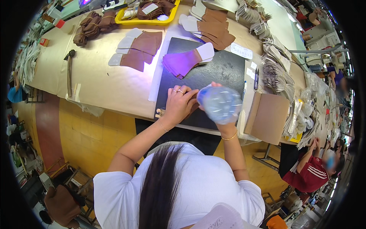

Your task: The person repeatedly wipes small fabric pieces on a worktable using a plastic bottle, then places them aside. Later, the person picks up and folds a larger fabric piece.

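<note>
A clear bluish plastic bottle [220, 105], blurred by motion, is in my right hand [227, 127], over the black mat [225, 70]. Most of that hand is hidden behind the bottle; a few fingertips show past its top. Just left of it, my left hand [180, 100] has its fingers curled in, the tips close to the bottle's side. What those fingers pinch, if anything, is hidden. Beyond both hands lies a fanned stack of brown fabric pieces with white ends [182, 62], lit purple.
More brown-and-white pieces [142, 45] lie left of the mat. Behind stands a yellow tray [152, 22] with brown bundles. A hammer [69, 72] lies far left. Pens [256, 78], a cardboard box [271, 116] and grey bundles [277, 72] are right. A co-worker [309, 168] sits at right.
</note>
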The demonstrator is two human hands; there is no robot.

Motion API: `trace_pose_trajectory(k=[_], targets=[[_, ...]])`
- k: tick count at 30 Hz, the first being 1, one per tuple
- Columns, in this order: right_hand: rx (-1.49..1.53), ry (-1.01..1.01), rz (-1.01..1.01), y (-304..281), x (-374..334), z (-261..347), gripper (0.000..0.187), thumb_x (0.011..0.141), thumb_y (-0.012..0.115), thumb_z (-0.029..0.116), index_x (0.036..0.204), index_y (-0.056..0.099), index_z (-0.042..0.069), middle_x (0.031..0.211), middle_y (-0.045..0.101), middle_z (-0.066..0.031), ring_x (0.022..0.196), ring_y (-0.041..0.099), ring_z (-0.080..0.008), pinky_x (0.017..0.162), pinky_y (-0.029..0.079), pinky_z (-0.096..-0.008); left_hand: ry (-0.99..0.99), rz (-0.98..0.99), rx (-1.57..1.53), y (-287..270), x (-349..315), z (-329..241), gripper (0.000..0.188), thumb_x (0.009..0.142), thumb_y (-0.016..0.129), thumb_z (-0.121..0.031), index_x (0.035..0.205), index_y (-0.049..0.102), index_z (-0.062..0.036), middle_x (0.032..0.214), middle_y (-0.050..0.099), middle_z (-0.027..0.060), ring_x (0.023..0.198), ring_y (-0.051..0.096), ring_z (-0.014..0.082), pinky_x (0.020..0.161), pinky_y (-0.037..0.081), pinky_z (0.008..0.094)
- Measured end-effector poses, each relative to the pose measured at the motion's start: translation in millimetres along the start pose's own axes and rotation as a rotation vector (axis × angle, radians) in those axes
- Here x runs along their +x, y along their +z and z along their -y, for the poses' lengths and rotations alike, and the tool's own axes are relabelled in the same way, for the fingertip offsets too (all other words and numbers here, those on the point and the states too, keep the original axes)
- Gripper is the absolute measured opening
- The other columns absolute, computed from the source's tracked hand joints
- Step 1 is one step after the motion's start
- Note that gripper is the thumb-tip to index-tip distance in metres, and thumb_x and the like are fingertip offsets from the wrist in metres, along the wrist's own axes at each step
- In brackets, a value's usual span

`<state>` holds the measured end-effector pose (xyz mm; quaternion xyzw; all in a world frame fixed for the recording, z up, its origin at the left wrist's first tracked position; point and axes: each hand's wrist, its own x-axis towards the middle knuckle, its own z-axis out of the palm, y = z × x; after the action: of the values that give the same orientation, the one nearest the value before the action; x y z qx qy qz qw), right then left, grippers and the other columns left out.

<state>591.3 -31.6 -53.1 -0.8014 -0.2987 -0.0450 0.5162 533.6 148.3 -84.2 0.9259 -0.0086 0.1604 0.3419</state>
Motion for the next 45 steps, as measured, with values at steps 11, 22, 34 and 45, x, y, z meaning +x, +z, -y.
trace_pose_trajectory(k=[11,22,34,45], targets=[[-0.282,-0.073,-0.091,1.5,13.2,6.4,0.054,0.07,0.088,0.021,0.115,0.065,0.002,0.109,0.068,-0.0112,0.096,0.066,-0.0259,0.086,0.052,-0.0333,-0.003,-0.019,-0.012,1.1,-1.3,0.3,0.03,0.08,0.073,-0.025,0.106,0.071,-0.012,0.092,0.06,0.0023,0.091,0.052,0.0227,0.081,0.036,0.0368],[-0.111,0.194,-0.549,-54.5,31.3,-16.7,0.046,0.069,0.089,0.023,0.101,0.068,-0.003,0.093,0.072,-0.0116,0.083,0.068,-0.0208,0.078,0.053,-0.0322,0.131,-0.104,0.069,3.1,-1.4,-3.9,0.026,0.079,0.074,-0.021,0.102,0.07,-0.0088,0.093,0.062,0.0023,0.091,0.054,0.0228,0.083,0.038,0.0385],[0.081,0.257,-0.491,-54.4,5.8,-15.0,0.059,0.075,0.084,0.009,0.124,0.055,-0.006,0.112,0.065,-0.0128,0.104,0.062,-0.0205,0.096,0.049,-0.035,0.161,-0.171,0.012,2.0,0.1,-5.9,0.016,0.077,0.075,-0.014,0.088,0.066,-0.0069,0.09,0.066,0.0027,0.082,0.06,0.0214,0.082,0.041,0.0385],[0.193,0.257,-0.555,-65.7,-0.7,-7.7,0.056,0.084,0.078,0.017,0.128,0.051,-0.006,0.121,0.063,-0.0165,0.112,0.06,-0.0237,0.102,0.045,-0.0393,-0.284,0.338,-0.467,-30.4,16.5,-15.1,0.043,0.085,0.061,0.004,0.125,0.051,-0.0072,0.097,0.061,0.0105,0.081,0.061,0.0218,0.076,0.049,0.031]])
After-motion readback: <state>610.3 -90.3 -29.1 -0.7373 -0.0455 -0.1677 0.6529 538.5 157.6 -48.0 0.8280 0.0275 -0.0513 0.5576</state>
